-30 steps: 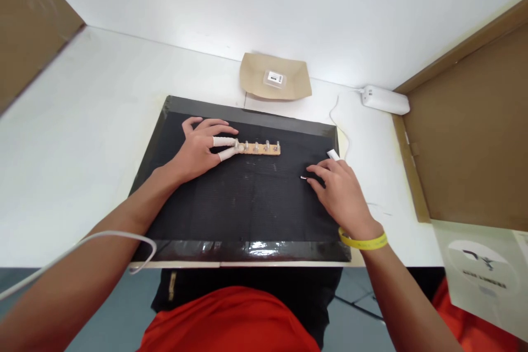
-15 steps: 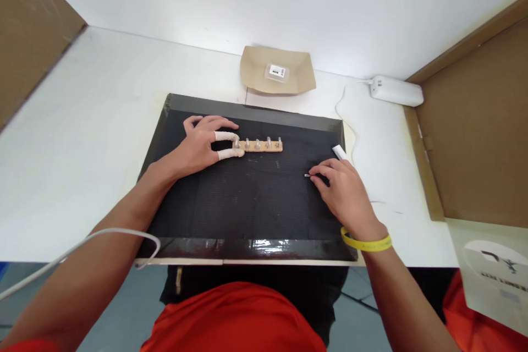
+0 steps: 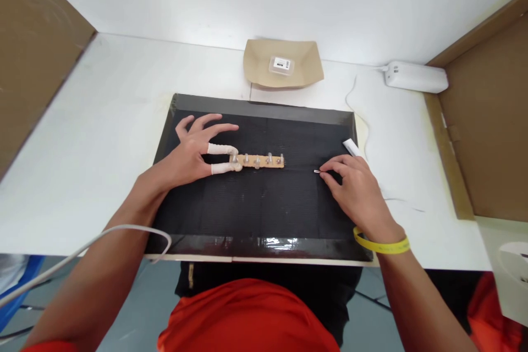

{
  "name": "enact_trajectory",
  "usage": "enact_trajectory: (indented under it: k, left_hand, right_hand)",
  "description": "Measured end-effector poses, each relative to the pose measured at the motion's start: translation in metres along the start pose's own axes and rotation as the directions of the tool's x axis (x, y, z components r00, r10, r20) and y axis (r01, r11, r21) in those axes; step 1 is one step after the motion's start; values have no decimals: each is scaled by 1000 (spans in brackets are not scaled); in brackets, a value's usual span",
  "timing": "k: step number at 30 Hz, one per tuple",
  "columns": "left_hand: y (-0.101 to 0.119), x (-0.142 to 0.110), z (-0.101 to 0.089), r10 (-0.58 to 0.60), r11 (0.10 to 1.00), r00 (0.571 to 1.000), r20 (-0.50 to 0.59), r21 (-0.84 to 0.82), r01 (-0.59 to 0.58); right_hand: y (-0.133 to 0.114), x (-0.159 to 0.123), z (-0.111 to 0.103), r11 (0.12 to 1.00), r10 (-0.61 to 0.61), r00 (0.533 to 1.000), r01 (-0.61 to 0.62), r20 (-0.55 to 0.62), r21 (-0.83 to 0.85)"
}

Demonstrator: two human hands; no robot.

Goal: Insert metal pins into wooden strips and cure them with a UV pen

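Note:
A tan strip (image 3: 264, 161) with several small clear pieces standing along it lies on the black mat (image 3: 247, 209). My left hand (image 3: 193, 146) has white covers on its thumb and index finger, and those two fingers pinch the strip's left end. Its other fingers spread out above the mat. To the right, my right hand (image 3: 350, 179) holds a small thin shiny piece (image 3: 317, 171) between thumb and fingertips, apart from the strip. What exactly the piece is cannot be made out. A white tube-like object (image 3: 351, 147) lies just behind the right hand, partly covered by it.
Behind the mat stands a brown paper tray (image 3: 251, 66) holding a clear labelled box (image 3: 282, 65). A white power bank-like block (image 3: 416, 77) with a thin cable sits back right. A white cable (image 3: 124, 226) crosses over my left forearm. Cardboard panels flank the white table (image 3: 124, 77).
The strip and my left hand have come slightly nearer the front edge, and the left hand's free fingers have spread. My right hand still holds the shiny piece. The view has shifted a little.

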State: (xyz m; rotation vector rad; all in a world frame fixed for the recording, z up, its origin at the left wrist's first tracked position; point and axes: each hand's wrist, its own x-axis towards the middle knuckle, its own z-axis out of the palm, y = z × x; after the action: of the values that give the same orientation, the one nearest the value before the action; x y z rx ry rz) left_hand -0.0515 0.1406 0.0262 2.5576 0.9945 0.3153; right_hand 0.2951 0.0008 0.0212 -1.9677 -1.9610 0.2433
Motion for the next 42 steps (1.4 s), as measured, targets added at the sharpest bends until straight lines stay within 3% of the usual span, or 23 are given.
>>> enact_trajectory:
  k: [10, 22, 42]
  left_hand:
    - [-1, -4, 7, 23, 1000, 1000, -1, -3, -23]
    - [-2, -4, 4, -5, 1000, 997, 82, 9, 4]
    - [-5, -3, 2, 9, 999, 997, 81, -50, -5]
  right_hand:
    - [0, -2, 1, 1000, -9, 1000, 10, -10, 26]
    - [-1, 0, -2, 1000, -16, 1000, 16, -2, 14]
    - [1, 0, -3, 999, -31, 1000, 31, 5, 11]
